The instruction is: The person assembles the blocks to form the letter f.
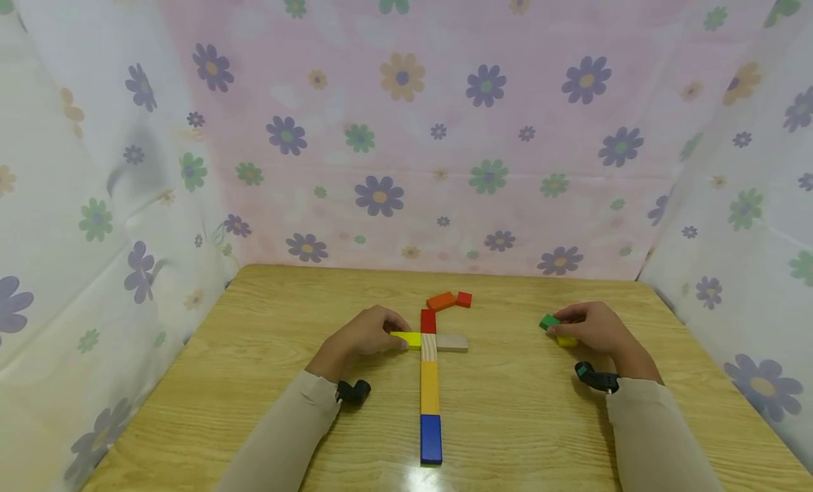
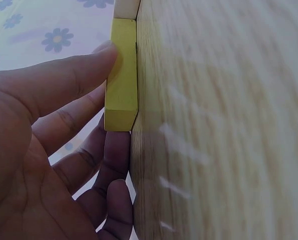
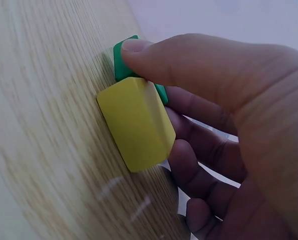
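Note:
My left hand pinches a flat yellow block between thumb and fingers, low at the tabletop. That block's far end meets a pale striped wooden block in a column of blocks. The column has a red block above, then an orange-yellow block and a blue block below. A plain wooden block extends from its right side. Farther right, my right hand holds a green block under its thumb. A second yellow block lies against the green one, close to the curled fingers.
Beyond the column's top, an orange block and a small red block lie at a slant. The wooden table ends at a flowered cloth behind and at both sides. Each wrist wears a black camera band.

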Demonstrator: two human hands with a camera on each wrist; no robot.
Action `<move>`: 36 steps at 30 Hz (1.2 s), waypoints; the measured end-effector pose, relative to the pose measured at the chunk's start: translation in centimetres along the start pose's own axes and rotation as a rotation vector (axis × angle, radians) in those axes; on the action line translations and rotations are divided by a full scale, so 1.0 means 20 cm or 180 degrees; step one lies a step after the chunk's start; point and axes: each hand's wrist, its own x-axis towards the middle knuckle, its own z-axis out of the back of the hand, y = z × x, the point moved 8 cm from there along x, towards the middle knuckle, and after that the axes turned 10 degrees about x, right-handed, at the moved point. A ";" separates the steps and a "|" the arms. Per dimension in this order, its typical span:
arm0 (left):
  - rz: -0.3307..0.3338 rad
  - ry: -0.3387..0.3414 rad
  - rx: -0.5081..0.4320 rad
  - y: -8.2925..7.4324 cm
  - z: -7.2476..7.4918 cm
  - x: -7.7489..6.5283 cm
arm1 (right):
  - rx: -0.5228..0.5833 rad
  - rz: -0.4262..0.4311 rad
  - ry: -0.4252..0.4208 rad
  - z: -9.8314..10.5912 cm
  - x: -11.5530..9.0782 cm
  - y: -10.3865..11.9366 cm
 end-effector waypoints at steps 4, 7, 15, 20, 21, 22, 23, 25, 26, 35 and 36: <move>-0.0008 0.0000 -0.0008 0.00 0.00 0.00 | -0.0069 0.0025 -0.0032 0.00 0.01 0.00; -0.0004 -0.0010 -0.0023 0.00 -0.01 -0.01 | -0.0120 0.0051 -0.0070 -0.01 0.02 0.00; 0.0033 -0.0009 -0.0066 0.01 -0.01 -0.02 | -0.0140 0.0066 -0.0077 -0.05 0.04 0.06; -0.0006 -0.0004 -0.0069 0.00 0.00 -0.01 | -0.0157 0.0100 -0.0092 -0.06 0.05 0.10; -0.0012 -0.0003 -0.0063 0.00 0.00 -0.01 | -0.0170 0.0103 -0.0101 -0.06 0.06 0.11; -0.0015 -0.0003 -0.0051 0.00 0.00 0.00 | -0.0184 0.0105 -0.0108 -0.06 0.06 0.11; -0.0019 -0.0003 -0.0047 0.00 0.00 0.00 | -0.0193 0.0115 -0.0106 -0.06 0.06 0.12; -0.0017 -0.0008 -0.0046 0.01 0.00 0.00 | -0.0211 0.0120 -0.0110 -0.05 0.07 0.13; -0.0013 -0.0007 -0.0054 0.01 0.00 0.00 | -0.0212 0.0114 -0.0115 -0.05 0.08 0.13; 0.0014 -0.0002 -0.0066 0.01 -0.01 0.01 | -0.0199 0.0168 -0.0131 -0.08 0.11 0.21; 0.0020 -0.0003 -0.0060 0.01 -0.01 0.01 | -0.0191 0.0172 -0.0142 -0.08 0.12 0.22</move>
